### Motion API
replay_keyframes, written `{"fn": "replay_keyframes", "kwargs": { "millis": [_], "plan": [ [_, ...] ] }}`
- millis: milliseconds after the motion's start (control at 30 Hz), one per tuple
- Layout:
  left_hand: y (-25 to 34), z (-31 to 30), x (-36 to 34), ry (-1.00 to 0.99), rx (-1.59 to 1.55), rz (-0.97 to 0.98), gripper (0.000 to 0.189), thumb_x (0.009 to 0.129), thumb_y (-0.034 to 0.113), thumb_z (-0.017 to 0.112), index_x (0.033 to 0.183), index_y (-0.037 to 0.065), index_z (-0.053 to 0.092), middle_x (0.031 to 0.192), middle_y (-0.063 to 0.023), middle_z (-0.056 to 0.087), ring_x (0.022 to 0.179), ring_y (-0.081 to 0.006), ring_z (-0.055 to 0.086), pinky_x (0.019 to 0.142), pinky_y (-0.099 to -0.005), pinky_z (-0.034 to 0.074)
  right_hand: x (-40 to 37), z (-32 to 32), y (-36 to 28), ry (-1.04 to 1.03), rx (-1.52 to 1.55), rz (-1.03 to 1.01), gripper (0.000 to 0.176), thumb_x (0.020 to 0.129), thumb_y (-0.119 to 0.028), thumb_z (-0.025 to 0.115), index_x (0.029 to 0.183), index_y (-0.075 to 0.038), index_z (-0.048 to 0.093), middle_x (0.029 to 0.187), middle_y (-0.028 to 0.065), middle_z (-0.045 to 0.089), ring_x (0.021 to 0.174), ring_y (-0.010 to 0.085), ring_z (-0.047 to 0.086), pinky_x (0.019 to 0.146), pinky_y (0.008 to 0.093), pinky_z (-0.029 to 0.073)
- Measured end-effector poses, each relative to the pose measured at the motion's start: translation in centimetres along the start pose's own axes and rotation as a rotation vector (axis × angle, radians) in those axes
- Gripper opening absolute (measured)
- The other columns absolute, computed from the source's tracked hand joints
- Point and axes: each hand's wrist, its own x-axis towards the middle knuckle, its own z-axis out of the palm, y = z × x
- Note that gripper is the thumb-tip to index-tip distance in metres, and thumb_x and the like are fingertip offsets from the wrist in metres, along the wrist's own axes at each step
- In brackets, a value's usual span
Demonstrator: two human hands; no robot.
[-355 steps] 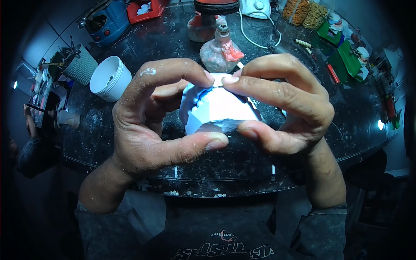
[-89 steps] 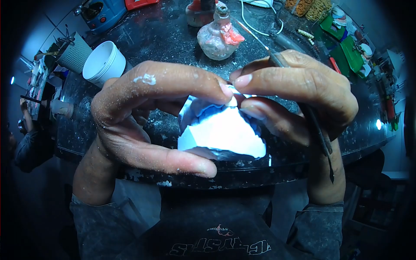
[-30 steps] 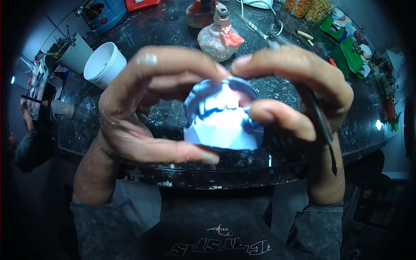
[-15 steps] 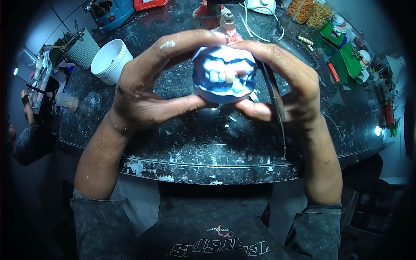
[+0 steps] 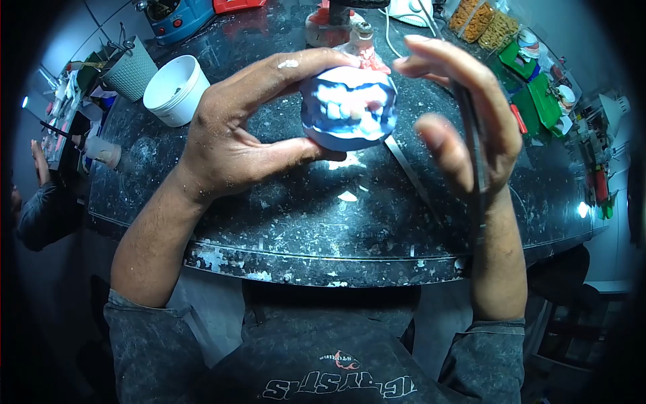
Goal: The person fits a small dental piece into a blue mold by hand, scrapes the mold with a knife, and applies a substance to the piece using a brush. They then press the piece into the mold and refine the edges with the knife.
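Observation:
A pale dental model with rows of teeth [image 5: 348, 108] is held up above the dark worktop, brightly lit. My left hand [image 5: 235, 131] grips it from the left, fingers over its top and thumb beneath it. To the right, my right hand [image 5: 471, 114] is apart from the model, its thumb spread from its fingers. A long thin dark tool [image 5: 476, 158] runs through my right hand, its lower end pointing down past the wrist. On the worktop below the model lies a thin metal strip [image 5: 410, 172].
The speckled worktop [image 5: 303, 236] curves in front of me. A white bucket [image 5: 176, 91] and a grey woven basket [image 5: 131, 75] stand at left. At the back are a glass burner [image 5: 362, 40], bags of orange pieces [image 5: 469, 19] and green trays [image 5: 544, 101]. Another person's hand [image 5: 40, 161] shows far left.
My right hand has let go of the model and moved right with the dark tool. The left hand still holds the model, and the metal strip is now more exposed.

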Motion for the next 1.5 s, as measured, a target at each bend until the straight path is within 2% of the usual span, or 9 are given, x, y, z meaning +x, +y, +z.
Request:
{"fn": "replay_keyframes", "kwargs": {
  "millis": [233, 333, 400, 633, 867, 900, 967, 1100, 1500],
  "plan": [
    [-0.4, -2.2, 0.3, 0.035, 0.110, 0.048, 0.075, 0.068, 0.007, 0.080, 0.136, -0.005, 0.051, 0.136, -0.0208, 0.057, 0.130, -0.0305, 0.054, 0.112, -0.0433, 0.042, 0.6, -0.4, -1.1, 0.272, 0.180, 0.601, 0.026, 0.099, -0.021, 0.063, 0.097, 0.003, 0.072, 0.068, 0.0053, 0.068, 0.062, 0.0103, 0.066, 0.058, 0.0221, 0.051],
    [0.0, -2.6, 0.5, 0.077, 0.106, 0.066, 0.074, 0.067, 0.004, 0.080, 0.136, -0.005, 0.052, 0.135, -0.0211, 0.058, 0.128, -0.0308, 0.055, 0.112, -0.0434, 0.043, 1.3, -2.6, -1.4, -0.187, -0.027, 1.193, 0.053, 0.092, -0.044, 0.070, 0.060, -0.002, 0.069, 0.043, -0.0010, 0.049, 0.036, 0.0067, 0.041, 0.038, 0.0250, 0.029],
    [0.1, -2.8, 0.7, 0.086, 0.074, 0.087, 0.076, 0.066, 0.004, 0.081, 0.135, -0.006, 0.053, 0.133, -0.0214, 0.060, 0.126, -0.0309, 0.057, 0.110, -0.0434, 0.044, 1.6, -2.7, -2.0, -0.625, -0.048, 1.302, 0.046, 0.091, -0.040, 0.070, 0.066, -0.002, 0.073, 0.045, -0.0002, 0.051, 0.041, 0.0067, 0.044, 0.043, 0.0274, 0.034],
    [0.1, -2.3, 0.5, -0.062, 0.141, 0.086, 0.077, 0.064, 0.015, 0.086, 0.133, -0.006, 0.056, 0.131, -0.0221, 0.061, 0.123, -0.0320, 0.060, 0.107, -0.0429, 0.046, 2.2, 0.8, -4.6, -1.065, -0.184, 1.176, 0.047, 0.085, -0.048, 0.070, 0.082, -0.001, 0.076, 0.065, 0.0168, 0.068, 0.066, 0.0335, 0.069, 0.068, 0.0427, 0.054],
    [0.1, -1.3, 0.3, -0.109, 0.122, -0.011, 0.075, 0.070, 0.018, 0.086, 0.134, -0.006, 0.055, 0.132, -0.0214, 0.060, 0.126, -0.0310, 0.058, 0.109, -0.0427, 0.045, 0.1, -0.5, -2.0, -0.465, -0.239, 0.911, 0.038, 0.088, -0.039, 0.072, 0.080, -0.003, 0.071, 0.068, 0.0109, 0.069, 0.062, 0.0256, 0.067, 0.063, 0.0372, 0.053],
    [0.0, -1.3, 0.2, -0.113, 0.119, -0.012, 0.075, 0.070, 0.018, 0.086, 0.134, -0.006, 0.055, 0.132, -0.0214, 0.060, 0.126, -0.0310, 0.058, 0.109, -0.0427, 0.045, 0.1, -0.9, -1.9, -0.268, -0.285, 0.726, 0.018, 0.091, -0.020, 0.072, 0.087, -0.002, 0.072, 0.075, 0.0028, 0.068, 0.068, 0.0080, 0.060, 0.062, 0.0240, 0.046],
    [-0.4, -1.1, 0.0, -0.079, 0.030, -0.014, 0.078, 0.070, 0.020, 0.087, 0.135, -0.007, 0.053, 0.134, -0.0217, 0.059, 0.126, -0.0307, 0.058, 0.109, -0.0424, 0.043, 0.5, -1.4, -1.9, 0.020, -0.243, 0.428, 0.011, 0.088, -0.011, 0.074, 0.092, -0.001, 0.072, 0.085, 0.0055, 0.071, 0.075, 0.0109, 0.062, 0.067, 0.0247, 0.048],
    [-0.5, -0.8, -0.3, -0.074, -0.004, -0.041, 0.079, 0.070, 0.019, 0.088, 0.135, -0.007, 0.052, 0.135, -0.0224, 0.058, 0.127, -0.0308, 0.056, 0.110, -0.0424, 0.043, 1.8, -1.5, -2.3, -0.084, -0.286, -0.186, 0.029, 0.072, 0.007, 0.080, 0.099, 0.002, 0.071, 0.090, 0.0109, 0.072, 0.081, 0.0186, 0.066, 0.067, 0.0295, 0.053],
    [0.5, -0.4, 0.1, -0.147, 0.034, -0.047, 0.082, 0.065, 0.020, 0.091, 0.134, -0.007, 0.054, 0.132, -0.0214, 0.060, 0.124, -0.0298, 0.058, 0.107, -0.0417, 0.046, 0.5, 3.1, -0.4, 0.265, -0.040, -0.368, 0.028, 0.067, -0.004, 0.087, 0.093, 0.000, 0.075, 0.083, 0.0091, 0.070, 0.073, 0.0171, 0.066, 0.062, 0.0271, 0.052]
  ]
}}
